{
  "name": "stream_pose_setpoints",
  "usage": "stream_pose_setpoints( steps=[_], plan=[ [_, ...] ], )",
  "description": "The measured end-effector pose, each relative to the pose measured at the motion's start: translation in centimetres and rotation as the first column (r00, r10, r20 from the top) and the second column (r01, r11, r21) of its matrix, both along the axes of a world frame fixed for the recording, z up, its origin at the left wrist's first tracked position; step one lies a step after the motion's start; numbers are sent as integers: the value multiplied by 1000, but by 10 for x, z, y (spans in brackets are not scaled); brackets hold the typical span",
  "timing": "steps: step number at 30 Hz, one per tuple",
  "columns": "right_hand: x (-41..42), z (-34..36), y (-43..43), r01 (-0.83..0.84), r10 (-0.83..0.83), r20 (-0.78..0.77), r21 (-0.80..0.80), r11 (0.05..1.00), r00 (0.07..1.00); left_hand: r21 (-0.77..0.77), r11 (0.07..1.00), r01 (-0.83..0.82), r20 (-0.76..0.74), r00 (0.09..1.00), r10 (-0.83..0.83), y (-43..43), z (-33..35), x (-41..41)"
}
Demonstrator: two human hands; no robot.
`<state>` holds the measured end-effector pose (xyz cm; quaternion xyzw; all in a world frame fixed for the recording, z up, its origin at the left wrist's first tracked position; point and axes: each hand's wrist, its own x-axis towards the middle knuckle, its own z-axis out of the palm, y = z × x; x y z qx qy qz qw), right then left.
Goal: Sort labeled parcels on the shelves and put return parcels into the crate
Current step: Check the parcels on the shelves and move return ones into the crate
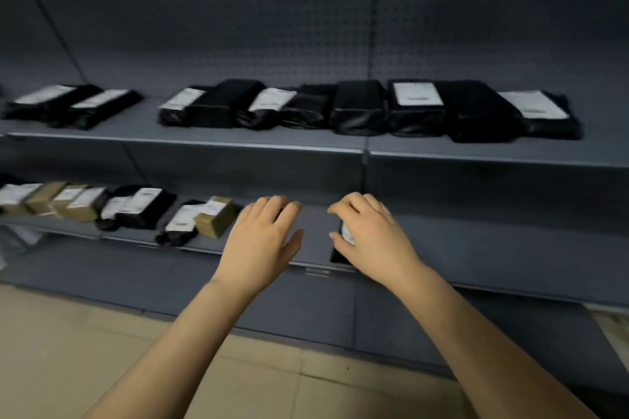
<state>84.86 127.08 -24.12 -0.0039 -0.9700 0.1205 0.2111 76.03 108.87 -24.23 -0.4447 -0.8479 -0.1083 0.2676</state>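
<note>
Grey pegboard shelving filled the background, standing on a beige tiled floor. It carried two levels.

Upper shelf, left to right:
- Two black labelled parcels lay side by side at the far left.
- After a gap, a long row of black parcels ran to the right, packed edge to edge. Several showed white labels on top. The print was too blurred to read.

Lower shelf, left to right:
- A group of brown boxes with white labels lay at the left end.
- Beside them lay a cluster of black bags, also labelled.
- A single brown box lay to their right, against a small black bag with a white label.
- The left hand hovered palm down over a bare stretch of the shelf, just right of that box. Its fingers were spread and straight, and it held nothing.
- The right hand was near the left hand. Its fingers and thumb curled round a black parcel at the front edge of the shelf. Most of this parcel was hidden under the hand; a strip of white label showed beside the thumb.
</note>
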Motion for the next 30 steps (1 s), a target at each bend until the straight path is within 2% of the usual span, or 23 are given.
stream_pose_setpoints(
  steps=[13, 23, 30],
  plan=[
    [-133, 73, -122, -210, 211, -110, 20, 977, 971, 125, 974, -189, -155, 966, 207, -146, 75, -89],
    [-261, 99, -163, -302, 312, -161, 81, 950, 936, 201, 931, -306, -136, 932, 335, -189, 99, -182],
    [-363, 107, -168, -340, 340, -254, 44, 939, 906, 212, 928, -308, -212, 912, 351, -200, 128, -276]
  ],
)
